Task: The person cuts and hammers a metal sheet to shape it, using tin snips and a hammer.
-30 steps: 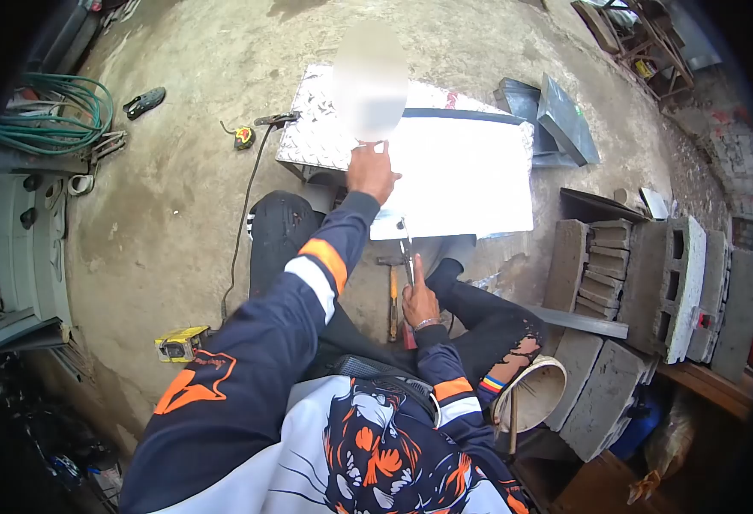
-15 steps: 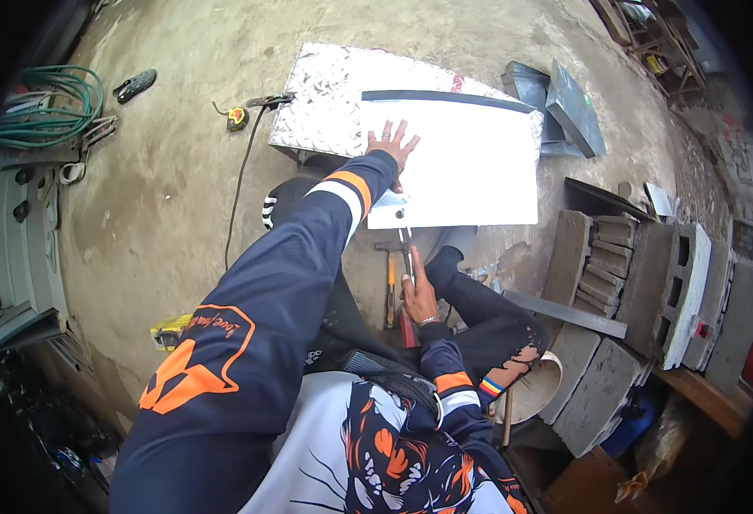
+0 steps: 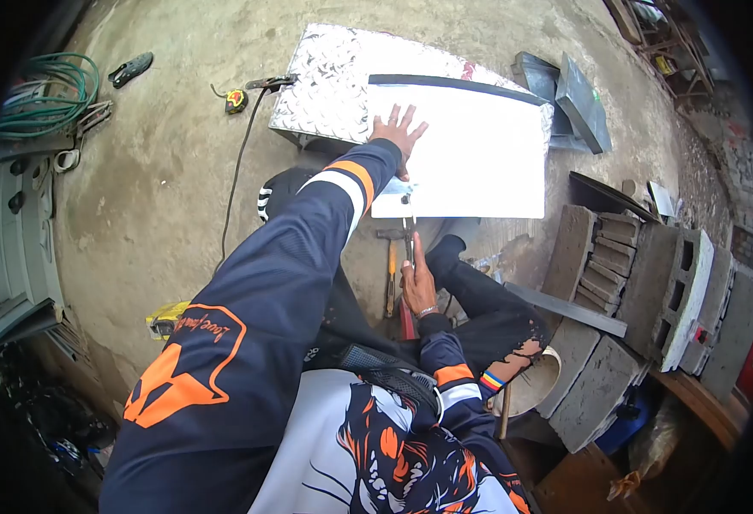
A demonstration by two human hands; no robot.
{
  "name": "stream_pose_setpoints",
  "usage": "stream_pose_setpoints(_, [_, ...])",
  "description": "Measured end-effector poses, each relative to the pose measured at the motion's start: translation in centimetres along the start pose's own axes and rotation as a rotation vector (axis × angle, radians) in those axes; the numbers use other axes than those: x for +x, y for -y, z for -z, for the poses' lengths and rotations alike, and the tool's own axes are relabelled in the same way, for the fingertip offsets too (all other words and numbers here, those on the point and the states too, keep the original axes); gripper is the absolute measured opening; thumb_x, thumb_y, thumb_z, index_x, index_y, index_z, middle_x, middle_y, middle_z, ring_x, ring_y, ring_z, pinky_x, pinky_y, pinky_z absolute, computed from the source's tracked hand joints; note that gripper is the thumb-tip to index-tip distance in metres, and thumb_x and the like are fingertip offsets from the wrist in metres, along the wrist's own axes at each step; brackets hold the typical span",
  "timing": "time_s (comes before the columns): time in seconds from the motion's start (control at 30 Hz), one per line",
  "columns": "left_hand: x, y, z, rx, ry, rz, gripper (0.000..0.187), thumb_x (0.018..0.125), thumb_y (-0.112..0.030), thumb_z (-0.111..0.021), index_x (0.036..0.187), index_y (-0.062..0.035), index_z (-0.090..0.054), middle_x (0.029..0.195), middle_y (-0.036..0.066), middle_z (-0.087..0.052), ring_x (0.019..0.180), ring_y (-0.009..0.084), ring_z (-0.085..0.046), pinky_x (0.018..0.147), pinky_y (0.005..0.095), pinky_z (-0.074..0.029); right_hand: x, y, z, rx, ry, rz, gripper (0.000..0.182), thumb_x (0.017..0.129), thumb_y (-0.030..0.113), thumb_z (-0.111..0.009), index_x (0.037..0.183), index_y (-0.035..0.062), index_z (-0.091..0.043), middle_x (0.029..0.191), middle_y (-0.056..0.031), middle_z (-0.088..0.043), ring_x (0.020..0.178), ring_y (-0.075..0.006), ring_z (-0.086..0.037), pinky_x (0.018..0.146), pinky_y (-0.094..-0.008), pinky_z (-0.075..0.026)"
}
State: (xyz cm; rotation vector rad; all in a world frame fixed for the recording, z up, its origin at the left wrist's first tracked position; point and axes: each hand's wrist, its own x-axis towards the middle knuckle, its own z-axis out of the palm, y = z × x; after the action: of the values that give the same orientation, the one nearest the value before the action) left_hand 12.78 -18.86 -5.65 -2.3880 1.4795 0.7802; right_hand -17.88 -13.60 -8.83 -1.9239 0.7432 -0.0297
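My left hand lies flat with spread fingers on a white metal sheet, near its left edge. The sheet has a dark folded strip along its far side and rests over a diamond-plate panel. My right hand is closed around red-handled snips. Their narrow jaws reach the sheet's near edge, beside a small dark spot; how far they are apart is hard to make out. A hammer with an orange handle lies on the floor just left of my right hand.
Concrete blocks are stacked at the right, with grey metal pieces farther back. A tape measure and a black cable lie left of the panel. A green hose is coiled at far left.
The sheet and panel appear slightly higher and farther right in view. My left hand stays pressed on the sheet, and my right hand keeps its grip on the snips.
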Motion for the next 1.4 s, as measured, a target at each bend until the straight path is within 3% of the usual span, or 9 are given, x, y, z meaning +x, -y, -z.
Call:
stream_pose_setpoints(0.37, [1.1,-0.9,-0.8,-0.062,0.054,0.078,0.138,0.056,-0.047,-0.092,0.156,-0.0287,0.001,0.161,0.015,0.015,0.148,0.0404,0.007,0.108,0.0725,-0.016,0.6,4.0,1.1,0.134,0.067,-0.175,0.06,0.1,0.018,-0.036,0.157,0.0239,-0.017,0.081,-0.0059,-0.059,0.049,-0.0092,-0.046,0.049,-0.0271,-0.042])
stream_pose_setpoints(0.43, [1.2,-1.0,-0.9,-0.085,0.08,0.086,0.138,0.056,-0.045,-0.092,0.156,-0.0286,0.002,0.161,0.015,0.017,0.148,0.0407,0.008,0.106,0.0756,-0.015,0.6,4.7,1.7,0.217,0.123,-0.321,0.063,0.097,0.02,-0.037,0.157,0.0233,-0.018,0.085,-0.0112,-0.06,0.076,-0.0215,-0.058,0.079,-0.0345,-0.048])
stream_pose_setpoints(0.6, [1.6,-1.1,-0.8,-0.116,0.075,0.1,0.139,0.057,-0.041,-0.093,0.156,-0.0284,0.004,0.16,0.015,0.019,0.147,0.0424,0.012,0.101,0.0809,-0.012,1.0,5.9,2.7,0.476,0.142,-0.405,0.06,0.099,0.016,-0.036,0.156,0.0265,-0.022,0.073,0.0004,-0.052,0.053,-0.0067,-0.041,0.05,-0.0229,-0.039])
stream_pose_setpoints(1.1, [1.9,-1.0,-1.4,-0.191,0.051,0.089,0.141,0.055,-0.031,-0.095,0.155,-0.036,0.004,0.16,0.014,0.022,0.146,0.0427,0.015,0.1,0.0822,-0.011,2.8,10.0,3.9,0.631,0.15,-0.72,0.056,0.101,0.023,-0.037,0.155,0.0307,-0.022,0.064,0.0004,-0.044,0.04,-0.0078,-0.033,0.036,-0.0237,-0.032])
stream_pose_setpoints(1.17, [2.2,-1.0,-1.4,-0.18,0.04,0.103,0.141,0.054,-0.032,-0.095,0.154,-0.0366,0.005,0.159,0.014,0.023,0.146,0.0424,0.017,0.1,0.0828,-0.01,1.9,7.2,2.7,0.419,0.113,-0.435,0.055,0.1,0.022,-0.039,0.154,0.0239,-0.029,0.067,0.002,-0.049,0.05,-0.0076,-0.042,0.047,-0.024,-0.041])
stream_pose_setpoints(1.2, [2.3,-1.1,-1.2,-0.174,0.061,0.111,0.142,0.054,-0.032,-0.095,0.154,-0.0367,0.005,0.159,0.014,0.024,0.146,0.0425,0.017,0.099,0.0829,-0.01,1.7,6.5,2.7,0.412,0.147,-0.507,0.058,0.098,0.02,-0.046,0.154,0.0193,-0.029,0.093,-0.0059,-0.065,0.075,-0.0166,-0.063,0.069,-0.0272,-0.051])
stream_pose_setpoints(1.23, [2.4,-1.3,-1.2,-0.169,0.085,0.119,0.143,0.053,-0.033,-0.096,0.154,-0.0368,0.006,0.159,0.014,0.024,0.146,0.0427,0.018,0.099,0.083,-0.01,1.7,5.7,2.5,0.414,0.135,-0.502,0.058,0.098,0.02,-0.046,0.154,0.0193,-0.029,0.093,-0.0059,-0.065,0.075,-0.0166,-0.063,0.069,-0.0272,-0.051])
stream_pose_setpoints(1.33, [2.4,-1.1,-1.2,-0.136,0.098,0.108,0.143,0.053,-0.039,-0.095,0.154,-0.037,0.006,0.159,0.015,0.024,0.146,0.0421,0.016,0.1,0.0826,-0.011,1.2,4.1,1.7,0.276,0.083,-0.189,0.068,0.092,0.011,-0.058,0.153,0.0156,-0.029,0.154,-0.0161,-0.035,0.142,-0.0273,-0.034,0.11,-0.0317,-0.032])
stream_pose_setpoints(1.4, [2.1,-1.1,-0.9,-0.098,0.097,0.099,0.142,0.052,-0.044,-0.094,0.154,-0.0368,0.005,0.159,0.015,0.022,0.147,0.0417,0.012,0.1,0.0822,-0.014,1.0,2.7,1.3,0.228,0.057,-0.191,0.068,0.091,0.01,-0.056,0.153,0.0179,-0.03,0.141,-0.0157,-0.048,0.128,-0.0263,-0.048,0.101,-0.0314,-0.04])
